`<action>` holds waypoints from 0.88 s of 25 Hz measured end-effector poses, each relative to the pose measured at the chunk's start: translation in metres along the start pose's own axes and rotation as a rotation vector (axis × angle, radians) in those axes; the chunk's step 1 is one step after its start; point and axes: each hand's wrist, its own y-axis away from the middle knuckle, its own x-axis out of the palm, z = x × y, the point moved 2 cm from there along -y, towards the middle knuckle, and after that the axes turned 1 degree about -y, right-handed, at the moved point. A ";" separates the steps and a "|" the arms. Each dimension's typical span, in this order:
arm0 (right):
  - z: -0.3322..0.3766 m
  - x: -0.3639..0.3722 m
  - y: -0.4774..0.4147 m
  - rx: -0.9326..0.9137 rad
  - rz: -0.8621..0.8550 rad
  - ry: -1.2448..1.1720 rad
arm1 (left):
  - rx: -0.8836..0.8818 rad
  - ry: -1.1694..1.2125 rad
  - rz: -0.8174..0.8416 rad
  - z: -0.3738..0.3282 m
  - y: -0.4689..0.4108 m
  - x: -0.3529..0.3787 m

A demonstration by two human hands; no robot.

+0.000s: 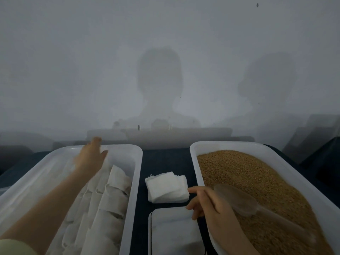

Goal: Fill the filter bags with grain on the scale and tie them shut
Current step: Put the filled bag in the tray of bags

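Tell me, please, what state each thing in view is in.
Left hand: open, over left tray.
Right hand: loosely curled, at the empty bags.
Left tray: holds filled bags.
Right tray: full of grain.
Scale: nothing on it.
Scoop: lying on the grain.

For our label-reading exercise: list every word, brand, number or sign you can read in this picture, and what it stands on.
No readable text anywhere.
The left tray, right tray, folded filter bags, grain and scale show no print; no display is in view on the scale.
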 end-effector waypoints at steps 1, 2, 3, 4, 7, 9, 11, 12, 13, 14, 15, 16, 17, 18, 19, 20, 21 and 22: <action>0.000 -0.001 0.001 -0.016 -0.036 -0.014 | 0.143 -0.017 -0.045 -0.026 0.011 -0.003; -0.001 -0.003 0.001 -0.034 -0.074 -0.024 | 0.274 -0.021 -0.045 -0.052 0.023 -0.002; -0.001 -0.005 0.001 -0.043 -0.111 -0.028 | 0.397 -0.062 0.012 -0.078 0.036 0.004; -0.001 -0.006 0.001 -0.047 -0.137 -0.030 | 0.523 -0.179 0.122 -0.101 0.051 0.016; -0.005 -0.008 0.000 -0.015 -0.147 -0.043 | 0.641 -0.638 0.549 -0.138 0.088 0.061; -0.007 -0.007 -0.001 0.009 -0.124 -0.051 | 0.513 -0.723 0.675 -0.135 0.099 0.082; -0.007 -0.007 0.000 0.008 -0.118 -0.048 | 0.481 -0.723 0.677 -0.130 0.105 0.094; -0.007 -0.007 0.000 0.004 -0.118 -0.043 | 0.473 -0.716 0.666 -0.126 0.107 0.097; -0.007 -0.007 0.001 0.003 -0.117 -0.037 | 0.457 -0.716 0.674 -0.124 0.109 0.098; -0.007 -0.007 0.001 0.001 -0.115 -0.031 | 0.448 -0.717 0.683 -0.123 0.110 0.097; -0.007 -0.008 0.001 -0.001 -0.113 -0.022 | 0.435 -0.710 0.681 -0.122 0.111 0.096; -0.007 -0.008 0.001 -0.004 -0.110 -0.012 | 0.431 -0.694 0.655 -0.123 0.113 0.095; -0.006 -0.008 0.001 -0.006 -0.108 -0.004 | 0.421 -0.672 0.621 -0.124 0.114 0.094; -0.006 -0.008 0.001 -0.008 -0.108 -0.001 | 0.413 -0.649 0.583 -0.126 0.114 0.092; -0.006 -0.008 0.001 -0.008 -0.107 -0.006 | 0.389 -0.623 0.558 -0.127 0.113 0.090; -0.006 -0.008 0.001 -0.004 -0.107 -0.016 | 0.370 -0.590 0.544 -0.128 0.112 0.088; -0.006 -0.008 0.002 0.003 -0.107 -0.028 | 0.350 -0.553 0.532 -0.128 0.112 0.085; -0.006 -0.008 0.002 0.005 -0.108 -0.038 | 0.334 -0.516 0.504 -0.128 0.112 0.082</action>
